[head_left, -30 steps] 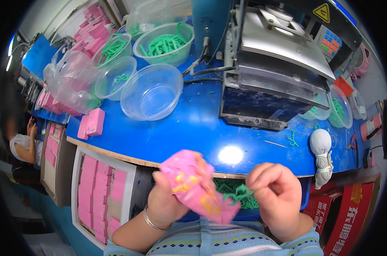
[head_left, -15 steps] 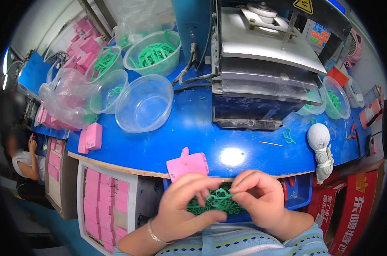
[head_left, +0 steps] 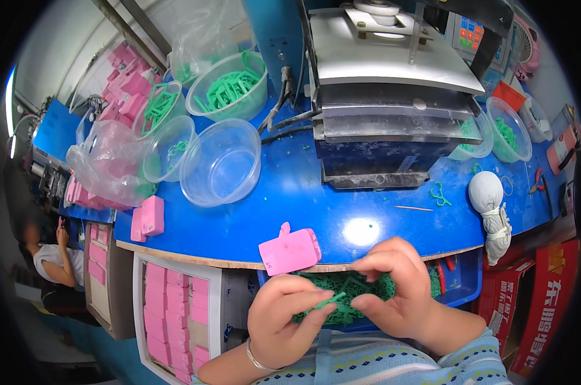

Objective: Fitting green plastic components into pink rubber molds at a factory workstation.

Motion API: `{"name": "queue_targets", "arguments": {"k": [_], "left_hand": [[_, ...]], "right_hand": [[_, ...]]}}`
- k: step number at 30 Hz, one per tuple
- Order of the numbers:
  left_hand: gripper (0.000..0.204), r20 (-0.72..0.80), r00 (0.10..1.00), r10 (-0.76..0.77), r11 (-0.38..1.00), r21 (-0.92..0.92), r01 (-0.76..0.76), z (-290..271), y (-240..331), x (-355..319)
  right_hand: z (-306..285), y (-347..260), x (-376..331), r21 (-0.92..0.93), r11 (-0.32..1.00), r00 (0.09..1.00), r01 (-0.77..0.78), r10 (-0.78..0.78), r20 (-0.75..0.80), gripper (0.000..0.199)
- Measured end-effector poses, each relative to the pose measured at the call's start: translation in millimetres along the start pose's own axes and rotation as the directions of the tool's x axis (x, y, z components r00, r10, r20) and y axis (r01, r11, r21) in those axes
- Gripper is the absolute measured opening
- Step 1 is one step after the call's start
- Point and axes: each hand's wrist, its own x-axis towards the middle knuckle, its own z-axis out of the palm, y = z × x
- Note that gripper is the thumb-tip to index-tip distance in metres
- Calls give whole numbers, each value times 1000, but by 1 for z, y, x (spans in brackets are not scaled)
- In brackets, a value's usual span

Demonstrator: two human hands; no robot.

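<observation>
My left hand [head_left: 279,321] is closed in a pinch, its thumb and index finger on a thin green plastic piece [head_left: 333,300]. To its right, my right hand [head_left: 399,292] has its thumb and fingers spread, with nothing between them. Below both hands, a blue tray [head_left: 471,282] is heaped with tangled green plastic pieces [head_left: 383,286], partly hidden by my hands. Just beyond my left hand, a pink block [head_left: 290,251] with a small knob lies at the table's front edge.
A black and silver press machine [head_left: 380,135] stands at the back. Clear tubs [head_left: 220,163], several with green pieces, sit left and right. Two pink blocks [head_left: 152,216] lie at the left edge. A cloth-wrapped bundle [head_left: 489,205] lies at right. A person [head_left: 56,260] sits far left.
My right hand has let go of the green piece and opened away from it. My left hand has closed on the piece. The whole view has shifted slightly.
</observation>
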Motion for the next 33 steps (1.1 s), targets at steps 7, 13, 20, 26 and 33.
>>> {"name": "queue_targets", "arguments": {"k": [7,13,20,26,33], "left_hand": [[24,0,987,-163,969,-187,160,8,-2,0],[27,29,1000,1,990,-142,3,3,-5,2],[25,47,999,-8,991,-134,14,0,-5,2],[17,23,996,-91,989,-115,93,3,-5,-2],[63,-24,986,168,759,641,-114,-5,-12,18]], "right_hand": [[3,8,-3,65,994,991,89,-95,95,20],[2,3,-1,-126,969,976,213,-206,66,23],[4,5,-1,-95,970,974,226,-226,14,24],[3,4,0,-108,963,969,246,-246,10,23],[-44,10,8,-235,879,897,414,-438,-61,13]]}}
